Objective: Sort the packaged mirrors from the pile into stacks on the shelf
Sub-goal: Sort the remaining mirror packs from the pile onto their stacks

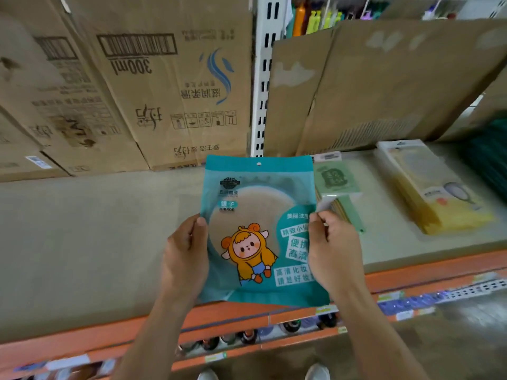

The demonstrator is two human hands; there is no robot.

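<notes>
Both hands hold one teal mirror packet (258, 229) upright over the front of the shelf (96, 229), its printed face turned toward the person, most likely so the label and cartoon can be read and matched to the right stack before it goes down. The left hand (186, 259) pinches the packet's left edge, thumb on the front and fingers curled behind; the right hand (333, 253) does the same on the right edge, thumb pressing the front over the white lettering. Neither hand is open, and each grips only this packet. The round mirror shows as a pale disc through the clear window between the two thumbs, so the packet is one sealed pouch with a single mirror inside. Just beyond the right hand, lying flat on the shelf, is a stack of green packets (338, 187) with a handle shape showing; the edges under the top packet suggest several beneath. Farther out to the right of that hand lies a stack of yellow packets (436, 198), also flat and squared up, apparently holding handled mirrors. The shelf beyond and to the side of the left hand looks bare, which seems the likely spot for a new teal stack, since no teal pile shows yet. Beyond the hands, cardboard boxes (131, 86) stand closed along the back, their contents hidden. The pile to be sorted is not in sight.
</notes>
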